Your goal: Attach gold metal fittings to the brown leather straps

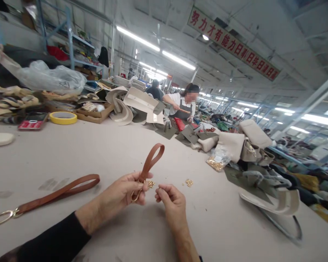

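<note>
Low in the centre of the frame the left hand (123,193) grips a short brown leather strap (151,160) at its lower end, where a gold clasp (136,195) curls under the fingers; the strap's loop stands up above the hand toward the middle of the picture. Just right of it, the right hand (171,198) is closed to a narrow pinch, fingertips together near the strap's base. Whether a piece of hardware sits in that pinch I cannot tell.

The likely slip, as I judge it: anything so small pinched this finely could drop and roll among the loose gold fittings (189,182) scattered on the table (71,153) just beyond the hands, or the strap could twist in the left grip so the parts meet crooked.

At the lower left lies 1 more brown strap (57,193) with a gold ring, apart from both hands. Farther right, a clear bag of gold hardware (217,162) rests by cream bags (235,143). At the far centre a co-worker (182,103) bends over the table.
</note>
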The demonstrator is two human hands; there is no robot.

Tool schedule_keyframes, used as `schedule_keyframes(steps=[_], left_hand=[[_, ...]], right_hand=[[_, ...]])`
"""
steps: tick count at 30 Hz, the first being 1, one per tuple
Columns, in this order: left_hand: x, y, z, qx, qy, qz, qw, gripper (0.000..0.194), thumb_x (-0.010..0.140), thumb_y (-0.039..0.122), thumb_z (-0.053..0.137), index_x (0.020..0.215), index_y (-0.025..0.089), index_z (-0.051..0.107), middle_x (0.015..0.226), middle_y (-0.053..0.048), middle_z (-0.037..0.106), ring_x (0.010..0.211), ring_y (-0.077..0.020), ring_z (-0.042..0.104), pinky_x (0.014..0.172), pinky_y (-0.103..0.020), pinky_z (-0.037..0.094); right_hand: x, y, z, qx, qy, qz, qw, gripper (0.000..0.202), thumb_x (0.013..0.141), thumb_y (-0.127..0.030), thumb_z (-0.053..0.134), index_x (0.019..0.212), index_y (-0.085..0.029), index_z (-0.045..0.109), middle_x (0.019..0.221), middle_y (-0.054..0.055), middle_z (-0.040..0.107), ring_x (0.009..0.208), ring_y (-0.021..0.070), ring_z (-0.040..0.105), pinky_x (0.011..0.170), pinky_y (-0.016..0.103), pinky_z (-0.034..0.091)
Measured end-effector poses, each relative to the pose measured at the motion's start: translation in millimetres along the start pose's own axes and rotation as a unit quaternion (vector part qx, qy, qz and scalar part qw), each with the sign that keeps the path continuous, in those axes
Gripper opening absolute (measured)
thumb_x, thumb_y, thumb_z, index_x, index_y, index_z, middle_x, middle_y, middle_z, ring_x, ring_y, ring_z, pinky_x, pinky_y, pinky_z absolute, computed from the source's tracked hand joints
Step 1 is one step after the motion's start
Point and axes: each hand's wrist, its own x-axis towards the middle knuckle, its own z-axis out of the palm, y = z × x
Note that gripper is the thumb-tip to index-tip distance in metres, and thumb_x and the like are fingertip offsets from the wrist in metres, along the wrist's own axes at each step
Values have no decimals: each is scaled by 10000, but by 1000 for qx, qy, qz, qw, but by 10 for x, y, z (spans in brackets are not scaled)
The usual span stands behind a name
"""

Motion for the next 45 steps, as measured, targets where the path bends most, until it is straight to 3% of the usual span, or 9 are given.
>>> schedule_keyframes(steps=[5, 9, 11, 15, 18, 22, 29, 40, 45], left_hand=[[-51, -106, -7, 8, 7, 1, 1000, 249, 759, 206, 651, 1002, 149, 653, 791, 2, 533, 577, -84, 503, 590, -240, 481], [-46, -166, 6, 47, 68, 37, 996, 290, 823, 431, 602, 865, 147, 648, 760, 7, 503, 513, -63, 403, 451, -194, 319], [-35, -188, -3, 83, 86, 59, 991, 360, 842, 487, 561, 947, 158, 661, 699, 21, 493, 498, -68, 370, 445, -200, 272], [-18, -196, -12, 178, 75, 76, 978, 426, 798, 359, 619, 1174, 159, 634, 662, 19, 541, 585, -108, 428, 545, -219, 347], [6, -216, 11, 211, 53, 94, 972, 364, 764, 307, 647, 1090, 147, 674, 811, -18, 623, 647, -116, 476, 614, -232, 395], [34, -297, 32, 203, 42, 107, 972, 237, 771, 289, 647, 955, 146, 692, 772, -16, 648, 686, -135, 546, 669, -243, 426], [18, -344, -1, 242, 47, 134, 960, 231, 766, 232, 609, 959, 162, 715, 865, -34, 674, 764, -165, 594, 726, -267, 464], [-32, -291, 2, 432, 44, 188, 881, 261, 832, 198, 510, 970, 235, 728, 926, -45, 649, 919, -203, 589, 845, -291, 447], [-38, -306, -6, 444, 47, 196, 873, 277, 843, 247, 529, 1038, 263, 724, 900, -46, 652, 888, -208, 594, 812, -284, 462]], right_hand=[[-17, -27, 23, 38, -14, 25, 999, 217, 746, -370, 726, 792, -167, 664, 650, 12, 675, 599, 137, 612, 613, 270, 506], [-45, 9, 38, 71, -50, 40, 995, 209, 745, -364, 736, 793, -167, 688, 684, 20, 691, 603, 138, 630, 615, 275, 520], [-50, 41, 31, 98, -61, 40, 993, 191, 744, -346, 743, 802, -171, 693, 715, 19, 694, 623, 144, 641, 617, 279, 529], [-53, 76, 13, 140, -70, 38, 987, 152, 756, -304, 743, 824, -182, 684, 744, 5, 688, 660, 147, 654, 626, 277, 536], [-56, 59, 22, 152, -70, 49, 985, 146, 749, -286, 752, 820, -187, 673, 716, -6, 688, 651, 144, 655, 623, 274, 538], [-56, 19, 61, 136, -96, 54, 984, 155, 759, -303, 736, 810, -168, 680, 688, 24, 711, 642, 158, 664, 624, 293, 546], [-45, -42, 100, 75, -84, 58, 992, 180, 707, -329, 754, 755, -163, 704, 625, 21, 698, 571, 139, 624, 574, 273, 522], [-64, -82, 109, 22, -79, 34, 996, 112, 714, -294, 707, 733, -185, 684, 624, -10, 661, 571, 126, 577, 604, 264, 495], [-70, -54, 116, 32, -72, 15, 997, 137, 728, -286, 687, 719, -187, 593, 647, -17, 641, 595, 121, 584, 608, 253, 496]])
